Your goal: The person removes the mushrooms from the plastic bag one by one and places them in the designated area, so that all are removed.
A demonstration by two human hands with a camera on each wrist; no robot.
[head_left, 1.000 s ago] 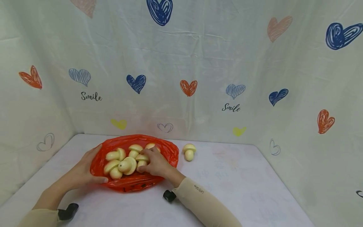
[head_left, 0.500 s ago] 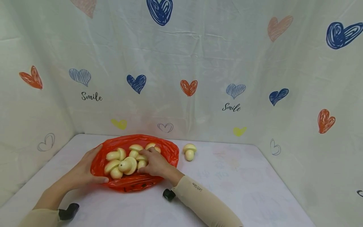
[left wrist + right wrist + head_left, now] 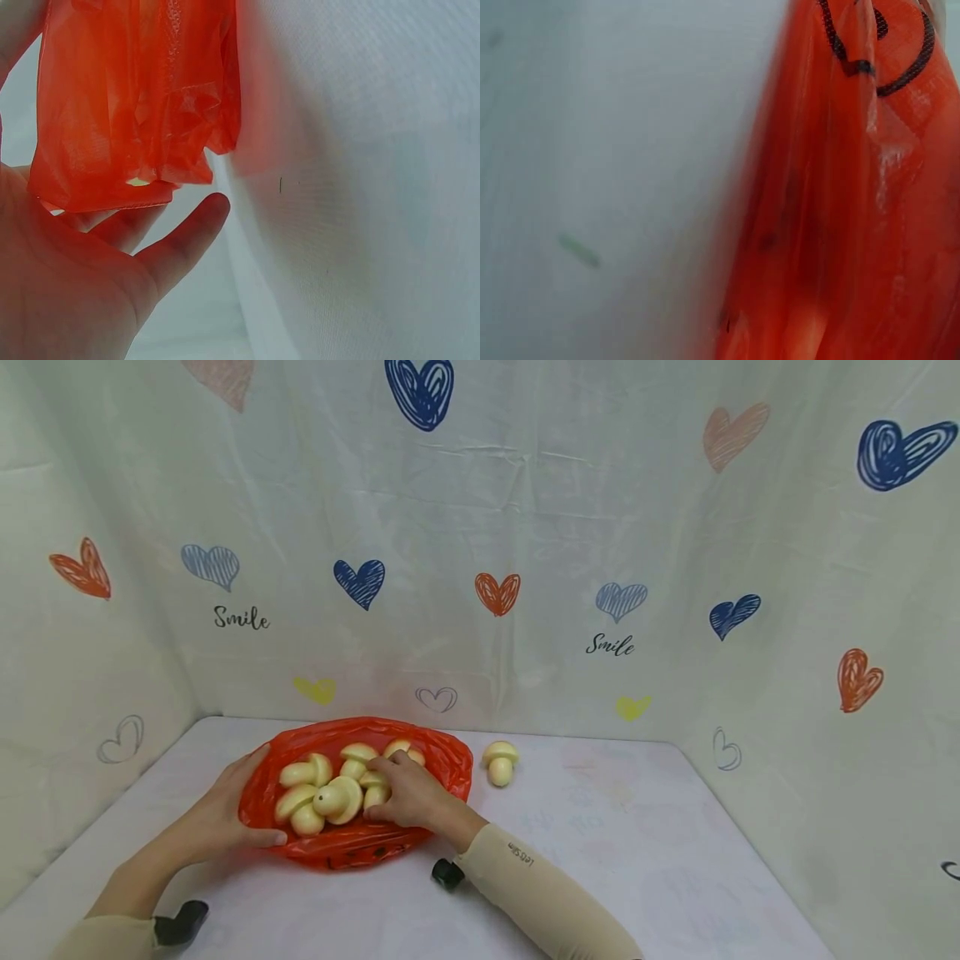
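Note:
A red plastic bag lies wide open on the table with several pale yellow mushrooms inside. My left hand steadies the bag's left side, thumb along the front and fingers behind. In the left wrist view, its spread fingers stay mostly straight against the red plastic. Reaching over the bag's right side, my right hand has thumb and fingers around one mushroom, whose cap is partly covered. Only red folds of the bag fill the right wrist view; the fingers are hidden there.
One more mushroom stands on the white table, right of the bag. Behind rises a pale curtain printed with hearts. A black strap piece sits at the right wrist, another dark piece at the left.

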